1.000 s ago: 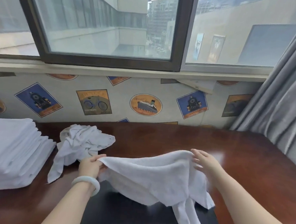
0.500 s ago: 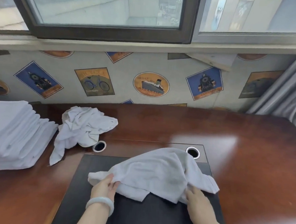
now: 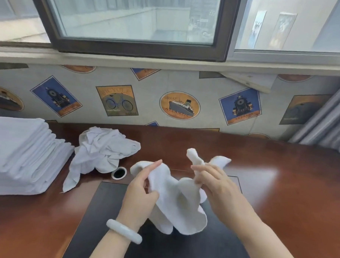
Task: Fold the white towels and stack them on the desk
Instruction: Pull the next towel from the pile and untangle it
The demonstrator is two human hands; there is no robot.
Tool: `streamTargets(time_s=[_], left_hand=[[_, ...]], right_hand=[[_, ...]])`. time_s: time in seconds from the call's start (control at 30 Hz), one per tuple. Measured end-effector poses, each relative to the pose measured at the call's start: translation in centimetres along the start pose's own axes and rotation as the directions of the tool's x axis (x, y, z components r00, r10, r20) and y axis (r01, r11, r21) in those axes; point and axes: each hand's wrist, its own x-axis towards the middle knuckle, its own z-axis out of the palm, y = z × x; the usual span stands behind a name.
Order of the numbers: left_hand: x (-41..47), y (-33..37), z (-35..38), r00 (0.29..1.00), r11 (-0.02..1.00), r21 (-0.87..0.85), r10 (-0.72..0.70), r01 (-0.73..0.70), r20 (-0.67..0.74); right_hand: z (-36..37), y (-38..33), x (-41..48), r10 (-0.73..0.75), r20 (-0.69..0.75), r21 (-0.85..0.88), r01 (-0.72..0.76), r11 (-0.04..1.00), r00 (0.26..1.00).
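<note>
- The towel [image 3: 177,200] hangs bunched between both hands, over the mat [image 3: 105,214] on the tabletop [image 3: 280,184].
- The left hand [image 3: 140,192] grips its left edge.
- The right hand [image 3: 215,184] pinches a corner that sticks up.
- The stack [image 3: 20,154] lies far left, with a crumpled towel [image 3: 103,151] beside it.

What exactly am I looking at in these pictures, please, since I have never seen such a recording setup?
There is no machine here: a person works with two bare hands, and every picture comes from one wide-angle camera worn on the head, looking forward and down. The left hand, with a pale smooth bangle on its wrist, and the right hand both grip a bunched white cloth towel over a black rectangular desk mat. On the glossy reddish-brown wooden desk, a stack of folded white towels sits at the left, and a crumpled white towel lies beside it, not yet folded.
</note>
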Motion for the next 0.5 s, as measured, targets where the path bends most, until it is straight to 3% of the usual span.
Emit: streamTargets(time_s=[0.07, 0.1, 0.17, 0.23, 0.3, 0.37, 0.43, 0.5], left_hand=[[0.4, 0.5, 0.4, 0.996, 0.999, -0.011, -0.048, 0.049, 0.080], [0.4, 0.4, 0.9, 0.989, 0.993, -0.062, -0.095, 0.103, 0.117], [-0.4, -0.4, 2.1, 0.953, 0.926, -0.252, -0.237, 0.281, 0.191], [-1.8, -1.5, 3.1, 0.904, 0.789, -0.444, -0.353, 0.425, 0.240], [-3.0, -2.2, 3.8, 0.875, 0.673, -0.560, -0.401, 0.483, 0.272], [-3.7, -2.7, 3.9, 0.850, 0.498, -0.699, -0.404, 0.514, 0.338], [-3.9, -2.8, 3.9, 0.797, 0.278, -0.784, -0.448, 0.555, 0.406], [-3.7, -3.3, 3.8, 0.779, 0.226, -0.806, -0.490, 0.546, 0.390]], right_hand=[[1.7, -1.0, 0.4, 0.142, 0.143, 0.351, -0.185, 0.918, 0.979], [3.1, -1.3, 0.3, 0.253, 0.198, 0.539, -0.321, 0.779, 0.947], [6.2, -1.7, -0.6, 0.543, 0.285, 0.721, -0.550, 0.421, 0.790], [9.2, -1.6, -2.1, 0.726, 0.380, 0.762, -0.639, 0.105, 0.573], [10.5, -1.9, -3.2, 0.704, 0.577, 0.750, -0.611, -0.255, 0.414], [10.6, -2.3, -3.8, 0.600, 0.715, 0.688, -0.512, -0.514, 0.359], [9.9, -2.6, -3.6, 0.520, 0.785, 0.619, -0.409, -0.670, 0.336], [9.2, -3.0, -3.5, 0.469, 0.808, 0.585, -0.400, -0.705, 0.355]])
